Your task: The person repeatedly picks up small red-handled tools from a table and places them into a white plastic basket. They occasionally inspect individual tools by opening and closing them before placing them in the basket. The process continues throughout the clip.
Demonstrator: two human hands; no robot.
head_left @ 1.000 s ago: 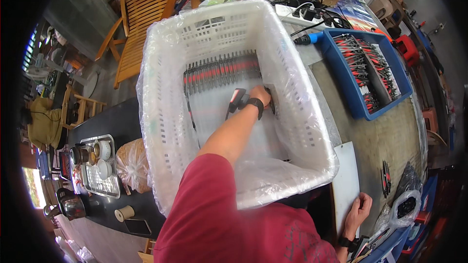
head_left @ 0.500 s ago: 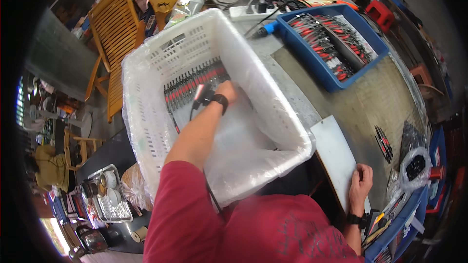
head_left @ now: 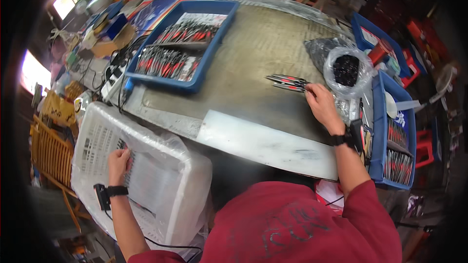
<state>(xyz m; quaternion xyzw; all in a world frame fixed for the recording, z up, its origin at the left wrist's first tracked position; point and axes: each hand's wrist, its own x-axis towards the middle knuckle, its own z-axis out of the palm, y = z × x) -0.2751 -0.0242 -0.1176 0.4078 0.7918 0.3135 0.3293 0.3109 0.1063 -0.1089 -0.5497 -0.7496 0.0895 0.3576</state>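
My left hand (head_left: 118, 165) reaches down into the white plastic basket (head_left: 192, 178), its fingers curled. What it holds, if anything, is hidden. Beside it, part of a row of slim black-and-red tools (head_left: 121, 144) shows inside the basket's clear plastic lining. Out on the worktable (head_left: 248, 58), my right hand (head_left: 322, 109) has its fingers closed at the right-hand ends of a few slim black-and-red pointed tools (head_left: 287, 82). These lie side by side with their tips to the left. Their exact kind is unclear.
A divided blue tray (head_left: 197, 85) full of similar tools stands far left on the table. A white board (head_left: 258, 141) lies along the near edge. Right of my right hand are an open plastic bag of black pieces (head_left: 347, 70) and another blue bin (head_left: 378, 165).
My view has swung to the right. My right hand has left the white board and reached the loose tools on the table. My left hand stays in the basket.
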